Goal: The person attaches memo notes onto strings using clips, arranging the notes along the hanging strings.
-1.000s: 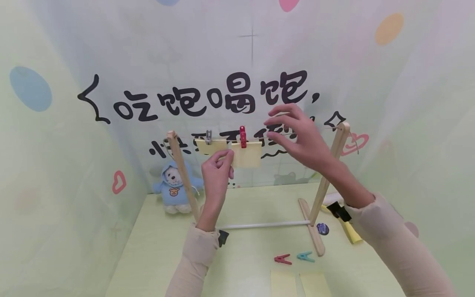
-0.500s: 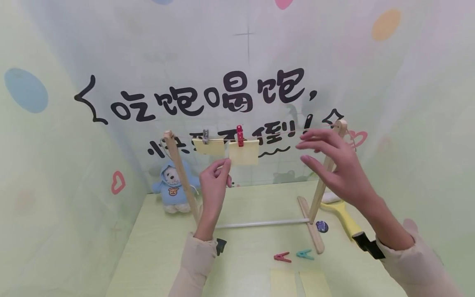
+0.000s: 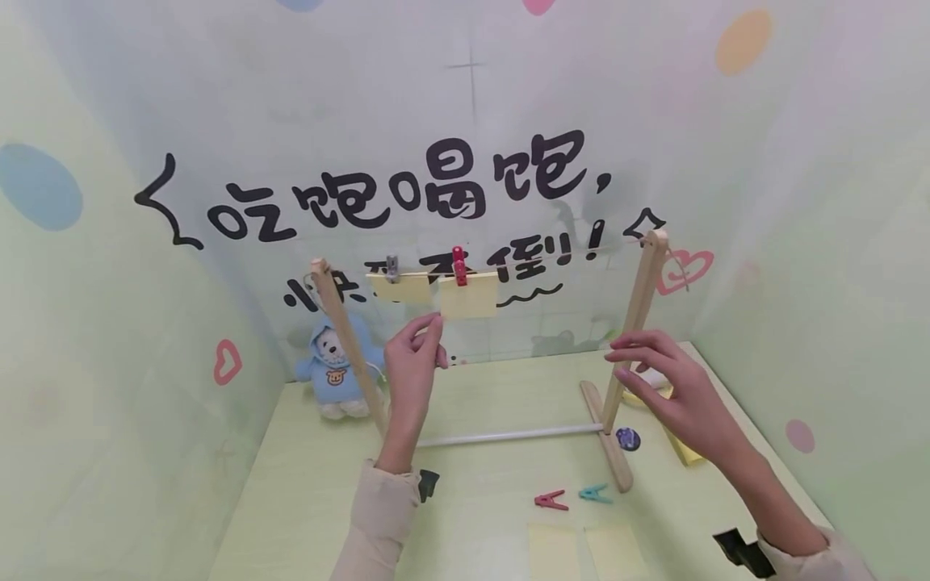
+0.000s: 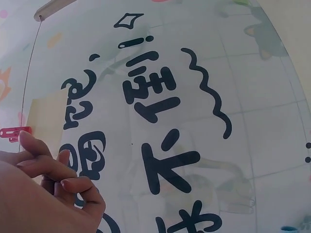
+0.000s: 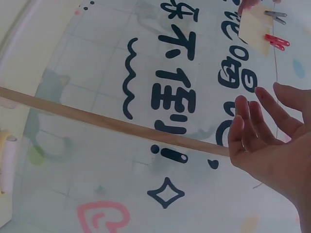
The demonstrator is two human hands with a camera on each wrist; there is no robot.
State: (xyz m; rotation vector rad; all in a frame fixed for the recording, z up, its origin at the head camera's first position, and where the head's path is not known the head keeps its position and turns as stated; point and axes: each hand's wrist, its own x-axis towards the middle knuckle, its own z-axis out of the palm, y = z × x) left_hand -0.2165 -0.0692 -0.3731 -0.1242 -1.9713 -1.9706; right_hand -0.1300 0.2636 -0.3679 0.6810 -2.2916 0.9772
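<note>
Two yellow paper notes hang from a thin string: one note [image 3: 468, 298] under a red clothespin [image 3: 459, 266], the other note [image 3: 401, 288] under a grey clothespin [image 3: 392, 269]. My left hand [image 3: 412, 355] is just below the red-pinned note, its loosely curled fingertips right at the lower left corner. In the left wrist view, my fingers overlap that note's lower part. My right hand [image 3: 676, 387] is in the air in front of the right post, fingers spread and slightly bent, with nothing between them. In the right wrist view it appears beside the string.
The string joins the wooden posts [image 3: 639, 307] of a stand with a white bottom rod [image 3: 516, 436]. On the table lie red [image 3: 550, 499] and teal clothespins [image 3: 596, 493], two more notes [image 3: 554, 553], a dark round badge [image 3: 628, 439] and a yellow-handled roller [image 3: 683, 445]. A plush toy [image 3: 336, 371] sits at left.
My right hand has moved away from the string, rightward and down. My left hand has slid down the note's left edge to its lower corner. Both notes stay hanging.
</note>
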